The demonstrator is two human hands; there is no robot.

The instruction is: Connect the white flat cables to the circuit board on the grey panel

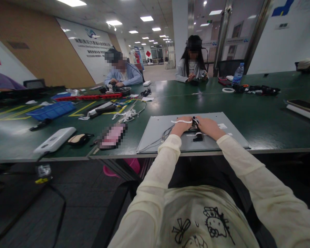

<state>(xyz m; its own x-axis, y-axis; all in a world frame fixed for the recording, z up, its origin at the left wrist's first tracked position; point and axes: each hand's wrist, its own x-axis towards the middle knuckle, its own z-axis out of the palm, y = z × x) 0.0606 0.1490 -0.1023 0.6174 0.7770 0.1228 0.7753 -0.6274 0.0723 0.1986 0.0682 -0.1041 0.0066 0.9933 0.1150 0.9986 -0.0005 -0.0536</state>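
A flat grey metal panel [157, 129] lies on the green table in front of me. Both my hands rest on its middle, side by side. My left hand [181, 126] and my right hand [209, 126] have their fingers closed around a small black component [194, 126] between them. A white strip [181, 121] lies just beyond my left hand. A small black piece [197, 138] sits on the panel below my hands. Thin grey wires [157, 139] run from the component toward the panel's near left edge.
A blurred pink object [112, 136], a white device [54, 139] and a blue tray [51, 110] lie at left. Two people work at the table's far side. A water bottle [238, 74], a tape roll [228, 90] and a flat device [303, 107] are at right.
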